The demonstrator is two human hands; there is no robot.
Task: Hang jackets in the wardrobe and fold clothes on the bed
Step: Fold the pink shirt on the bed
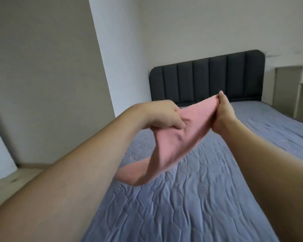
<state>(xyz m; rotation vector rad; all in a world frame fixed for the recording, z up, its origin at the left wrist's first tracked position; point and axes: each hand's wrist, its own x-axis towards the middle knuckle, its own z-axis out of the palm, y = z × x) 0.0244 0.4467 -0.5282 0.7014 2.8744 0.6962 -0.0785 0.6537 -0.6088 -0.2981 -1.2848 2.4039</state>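
Both hands hold a pink garment (166,137) in the air above the blue quilted bed (191,198), the left hand (162,116) bunching one edge in curled fingers, the right hand (221,113) pinching the opposite corner higher, probably to spread it for folding.

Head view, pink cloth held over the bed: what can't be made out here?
- Pink cloth: garment type unclear; its lower end is motion-blurred.
- Left hand: fingertips buried in the fabric, so the grip is only partly visible.
- Right hand: seen from behind; its fingers are hidden by the hand itself.
- Bed: foot and right side cut off by the frame edges and forearms.
- Wardrobe and jackets: not in view.
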